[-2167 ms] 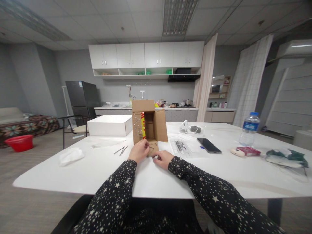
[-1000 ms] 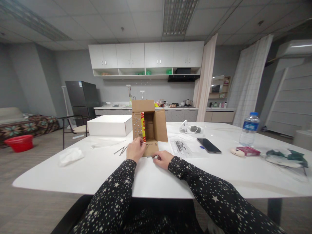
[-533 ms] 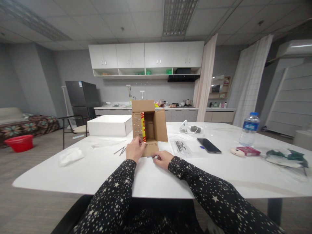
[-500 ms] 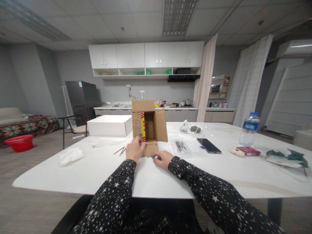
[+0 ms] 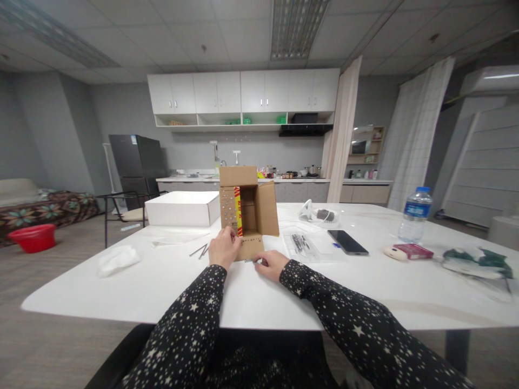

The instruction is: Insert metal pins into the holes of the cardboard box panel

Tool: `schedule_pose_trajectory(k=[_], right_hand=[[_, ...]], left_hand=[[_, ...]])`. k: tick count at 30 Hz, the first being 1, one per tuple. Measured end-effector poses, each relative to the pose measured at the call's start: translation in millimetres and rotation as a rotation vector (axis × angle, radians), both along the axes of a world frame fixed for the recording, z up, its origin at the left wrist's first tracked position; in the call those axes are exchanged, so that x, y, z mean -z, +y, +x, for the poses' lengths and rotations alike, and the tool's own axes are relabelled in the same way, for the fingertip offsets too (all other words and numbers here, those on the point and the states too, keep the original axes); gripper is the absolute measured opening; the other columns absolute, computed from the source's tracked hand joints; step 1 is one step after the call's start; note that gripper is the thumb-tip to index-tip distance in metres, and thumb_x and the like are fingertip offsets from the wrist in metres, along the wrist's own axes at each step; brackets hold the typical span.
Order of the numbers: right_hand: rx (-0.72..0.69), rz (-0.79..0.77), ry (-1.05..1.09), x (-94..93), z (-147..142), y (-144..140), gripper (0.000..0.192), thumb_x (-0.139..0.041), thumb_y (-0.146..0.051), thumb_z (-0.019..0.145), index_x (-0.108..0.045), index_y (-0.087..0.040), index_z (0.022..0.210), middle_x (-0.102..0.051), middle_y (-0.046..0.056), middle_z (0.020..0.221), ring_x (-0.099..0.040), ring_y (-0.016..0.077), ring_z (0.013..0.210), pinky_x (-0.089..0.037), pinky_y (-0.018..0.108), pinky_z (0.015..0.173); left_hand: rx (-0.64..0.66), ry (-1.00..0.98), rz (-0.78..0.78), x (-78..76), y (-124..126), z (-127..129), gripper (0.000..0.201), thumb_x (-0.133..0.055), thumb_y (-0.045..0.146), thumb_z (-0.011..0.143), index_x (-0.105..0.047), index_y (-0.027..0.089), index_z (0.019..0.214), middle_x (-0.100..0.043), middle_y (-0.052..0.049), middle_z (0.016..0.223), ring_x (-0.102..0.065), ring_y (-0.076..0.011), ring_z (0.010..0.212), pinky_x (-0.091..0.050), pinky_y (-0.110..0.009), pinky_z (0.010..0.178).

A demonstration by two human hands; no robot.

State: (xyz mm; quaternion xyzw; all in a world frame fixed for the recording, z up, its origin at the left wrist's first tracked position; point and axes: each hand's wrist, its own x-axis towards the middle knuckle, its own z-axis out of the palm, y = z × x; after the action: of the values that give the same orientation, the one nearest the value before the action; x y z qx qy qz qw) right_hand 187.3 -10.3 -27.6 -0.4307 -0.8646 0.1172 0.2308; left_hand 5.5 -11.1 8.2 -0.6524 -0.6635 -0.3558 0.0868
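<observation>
A brown cardboard box [image 5: 248, 208] lies on its side on the white table [image 5: 170, 281], its opening facing me and its flaps spread. The left flap [image 5: 227, 210] is studded with small nails beside a red and yellow strip. My left hand [image 5: 225, 248] pinches the lower edge of that flap. I cannot make out whether a nail is between the fingers. My right hand [image 5: 272, 263] rests on the table by the bottom flap [image 5: 251, 247], its fingertips closed on a thin nail [image 5: 249, 261].
Loose nails [image 5: 201, 250] lie left of the box, and a flat white box [image 5: 182, 208] stands behind them. A crumpled tissue [image 5: 117, 258] lies far left. To the right are a clear bag of nails [image 5: 302, 243], a phone [image 5: 347, 241] and a water bottle [image 5: 414, 214].
My left hand has moved from the bottom flap up to the lower edge of the left flap and stays there. My right hand has hardly moved.
</observation>
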Motion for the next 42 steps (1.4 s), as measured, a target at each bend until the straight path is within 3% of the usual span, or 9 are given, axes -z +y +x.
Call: schedule_pose_trajectory(k=[7, 16, 27, 42], right_hand=[[-0.001, -0.006, -0.006, -2.6, -0.2, -2.5, 0.027, -0.055, -0.022, 0.077, -0.071, -0.018, 0.098, -0.058, -0.002, 0.059, -0.045, 0.0099, 0.054, -0.034, 0.022, 0.057], [0.006, -0.017, -0.001, -2.1, -0.3, -1.5, 0.028, -0.055, -0.023, 0.077, -0.071, -0.018, 0.099, -0.059, -0.002, 0.061, -0.047, 0.0104, 0.055, -0.035, 0.022, 0.058], [0.007, -0.003, 0.001, -0.4, -0.3, -0.2, 0.028, -0.054, -0.023, 0.077, -0.071, -0.017, 0.099, -0.058, -0.002, 0.060, -0.048, 0.0104, 0.056, -0.035, 0.021, 0.059], [0.000, -0.007, 0.012, -1.6, -0.4, -1.1, 0.028, -0.055, -0.023, 0.076, -0.071, -0.017, 0.098, -0.059, -0.001, 0.061, -0.048, 0.0108, 0.057, -0.035, 0.022, 0.058]], left_hand=[[0.050, -0.011, 0.037, 6.1, 7.0, -3.1, 0.010, -0.049, 0.029, 0.084, -0.054, 0.022, 0.088, -0.065, -0.004, 0.094, -0.061, -0.0187, 0.083, -0.040, -0.028, 0.069], [0.306, -0.042, 0.115, 13.0, 14.7, -4.4, 0.017, -0.046, 0.025, 0.086, -0.061, 0.020, 0.092, -0.064, -0.004, 0.091, -0.061, -0.0162, 0.082, -0.045, -0.027, 0.076], [0.373, -0.036, 0.106, 16.3, 16.7, -3.5, 0.023, -0.046, 0.030, 0.088, -0.065, 0.018, 0.096, -0.065, -0.006, 0.093, -0.062, -0.0163, 0.079, -0.048, -0.028, 0.075], [0.403, -0.036, 0.049, 15.4, 16.9, -3.7, 0.035, -0.035, 0.033, 0.094, -0.065, 0.018, 0.100, -0.065, -0.008, 0.099, -0.061, -0.0194, 0.095, -0.046, -0.031, 0.087]])
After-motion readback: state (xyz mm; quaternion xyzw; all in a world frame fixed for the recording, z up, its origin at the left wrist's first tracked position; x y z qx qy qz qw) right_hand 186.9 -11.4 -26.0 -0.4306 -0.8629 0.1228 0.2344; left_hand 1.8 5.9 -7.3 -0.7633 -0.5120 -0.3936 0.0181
